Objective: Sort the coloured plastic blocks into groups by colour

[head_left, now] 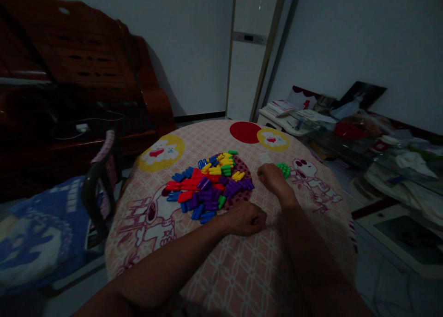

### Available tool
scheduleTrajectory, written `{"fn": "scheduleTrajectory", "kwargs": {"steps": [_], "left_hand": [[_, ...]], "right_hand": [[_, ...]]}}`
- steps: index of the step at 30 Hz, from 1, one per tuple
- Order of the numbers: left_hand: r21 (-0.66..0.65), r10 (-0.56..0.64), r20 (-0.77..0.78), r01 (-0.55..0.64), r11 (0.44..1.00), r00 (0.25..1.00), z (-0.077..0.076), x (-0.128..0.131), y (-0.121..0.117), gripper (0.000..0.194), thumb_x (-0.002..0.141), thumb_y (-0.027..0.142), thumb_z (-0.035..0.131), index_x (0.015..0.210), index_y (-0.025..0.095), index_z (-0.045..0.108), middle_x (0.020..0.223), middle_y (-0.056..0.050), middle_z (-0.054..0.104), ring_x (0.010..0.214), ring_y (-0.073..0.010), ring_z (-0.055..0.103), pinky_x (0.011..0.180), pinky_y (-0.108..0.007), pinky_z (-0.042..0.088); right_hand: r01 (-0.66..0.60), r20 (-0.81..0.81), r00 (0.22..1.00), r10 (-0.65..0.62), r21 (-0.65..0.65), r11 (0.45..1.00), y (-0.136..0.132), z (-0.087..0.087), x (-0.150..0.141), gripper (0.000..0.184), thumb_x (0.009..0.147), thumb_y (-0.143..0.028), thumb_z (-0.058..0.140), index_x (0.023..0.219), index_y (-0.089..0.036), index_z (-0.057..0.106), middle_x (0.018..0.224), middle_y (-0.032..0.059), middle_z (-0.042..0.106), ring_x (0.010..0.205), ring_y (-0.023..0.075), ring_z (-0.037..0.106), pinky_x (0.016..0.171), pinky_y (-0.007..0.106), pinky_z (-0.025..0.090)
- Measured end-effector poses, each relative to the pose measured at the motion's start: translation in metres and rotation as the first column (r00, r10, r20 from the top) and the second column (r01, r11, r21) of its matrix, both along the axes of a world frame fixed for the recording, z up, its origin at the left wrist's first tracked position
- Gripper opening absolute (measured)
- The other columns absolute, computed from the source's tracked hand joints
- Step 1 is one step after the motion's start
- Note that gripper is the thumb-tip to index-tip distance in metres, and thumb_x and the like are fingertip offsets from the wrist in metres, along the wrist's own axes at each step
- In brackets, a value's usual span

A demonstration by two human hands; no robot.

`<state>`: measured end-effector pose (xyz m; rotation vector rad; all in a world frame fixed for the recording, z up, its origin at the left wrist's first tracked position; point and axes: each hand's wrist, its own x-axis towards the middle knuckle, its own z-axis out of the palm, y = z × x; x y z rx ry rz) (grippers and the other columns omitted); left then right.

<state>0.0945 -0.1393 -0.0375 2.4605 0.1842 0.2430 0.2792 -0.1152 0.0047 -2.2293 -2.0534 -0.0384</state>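
Note:
A pile of small, glossy plastic toy pieces (207, 190), two-pronged in look, lies on the round table in red, blue, purple, yellow and green. My left hand (245, 218) rests at the pile's near right edge, its fingers curled into a fist; whatever is inside is hidden. Farther right and back, my right hand (272, 177) is closed too, with its fingertips out of sight. Just beyond it is a small group of white pieces (264, 157). A tight cluster of green pieces (283, 170) sits beside it on the right.
A patterned cloth (238, 266) covers the round table. On the left are a chair (100, 192) with a blue cover and a wooden bench (86, 68). At the right, a cluttered glass-topped stand (346, 137) holds papers and bags. A tall white cabinet-like unit (247, 72) stands behind.

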Motion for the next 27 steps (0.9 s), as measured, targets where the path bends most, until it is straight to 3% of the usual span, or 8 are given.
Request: {"fn": "scheduleTrajectory", "kwargs": {"steps": [3,6,11,15,21,24,27], "left_hand": [[0.002,-0.004,0.004,0.004,1.0,1.0,-0.001,0.0,0.0,0.014,0.083,0.019,0.058,0.07,0.016,0.053,0.068,0.003,0.057,0.062,-0.0082,0.051,0.06,-0.022,0.031],[0.004,-0.006,0.01,0.006,1.0,1.0,-0.003,0.0,0.001,0.014,0.083,0.02,0.058,0.071,0.017,0.053,0.069,0.003,0.058,0.062,-0.0083,0.05,0.059,-0.022,0.031],[0.016,-0.011,0.008,0.01,1.0,1.0,-0.003,0.0,0.001,0.016,0.083,0.019,0.056,0.068,0.017,0.05,0.068,0.003,0.057,0.061,-0.0083,0.049,0.059,-0.022,0.031],[0.021,-0.021,0.004,0.021,1.0,1.0,-0.004,0.001,0.001,0.014,0.083,0.02,0.056,0.07,0.017,0.052,0.069,0.002,0.058,0.062,-0.009,0.05,0.06,-0.022,0.032],[0.022,-0.015,0.002,0.015,1.0,1.0,-0.004,0.001,0.002,0.015,0.084,0.022,0.058,0.071,0.017,0.053,0.07,0.002,0.058,0.065,-0.0098,0.052,0.061,-0.023,0.032],[0.021,-0.018,-0.005,0.018,1.0,1.0,-0.004,0.001,0.002,0.016,0.086,0.024,0.058,0.072,0.017,0.053,0.07,0.002,0.058,0.064,-0.0096,0.051,0.061,-0.023,0.032],[0.023,-0.023,-0.001,0.023,0.999,1.0,-0.005,0.001,0.002,0.015,0.086,0.023,0.057,0.073,0.017,0.054,0.071,0.002,0.059,0.064,-0.0094,0.051,0.062,-0.022,0.033]], "right_hand": [[0.05,-0.137,0.99,-0.04,0.074,0.996,0.002,0.007,0.015,0.019,0.077,-0.012,0.064,0.087,-0.019,0.078,0.099,0.01,0.076,0.098,0.024,0.069,0.084,0.031,0.048],[0.092,-0.368,0.929,-0.017,0.187,0.978,0.0,0.016,0.04,0.012,0.069,-0.015,0.07,0.078,-0.019,0.077,0.084,0.0066,0.077,0.082,0.0215,0.071,0.078,0.03,0.051],[0.326,-0.604,0.795,-0.051,0.355,0.876,-0.016,0.026,0.093,0.013,0.063,-0.024,0.072,0.074,-0.017,0.075,0.073,0.0067,0.074,0.067,0.0212,0.069,0.066,0.031,0.052],[0.425,-0.61,0.779,-0.145,0.344,0.837,-0.027,0.022,0.122,0.014,0.056,-0.024,0.072,0.068,-0.017,0.072,0.072,0.0068,0.074,0.07,0.0229,0.069,0.068,0.033,0.053],[0.453,-0.611,0.77,-0.186,0.317,0.834,-0.025,0.002,0.128,0.012,0.051,-0.021,0.07,0.063,-0.018,0.071,0.068,0.0061,0.073,0.072,0.024,0.07,0.071,0.033,0.052],[0.465,-0.638,0.745,-0.195,0.288,0.837,-0.022,-0.008,0.128,0.017,0.05,-0.024,0.07,0.065,-0.017,0.072,0.066,0.0055,0.072,0.067,0.023,0.068,0.066,0.032,0.052],[0.479,-0.716,0.672,-0.19,0.224,0.849,-0.021,-0.015,0.128,0.024,0.051,-0.027,0.07,0.071,-0.016,0.073,0.063,0.0054,0.071,0.057,0.0209,0.065,0.054,0.029,0.049]]}}
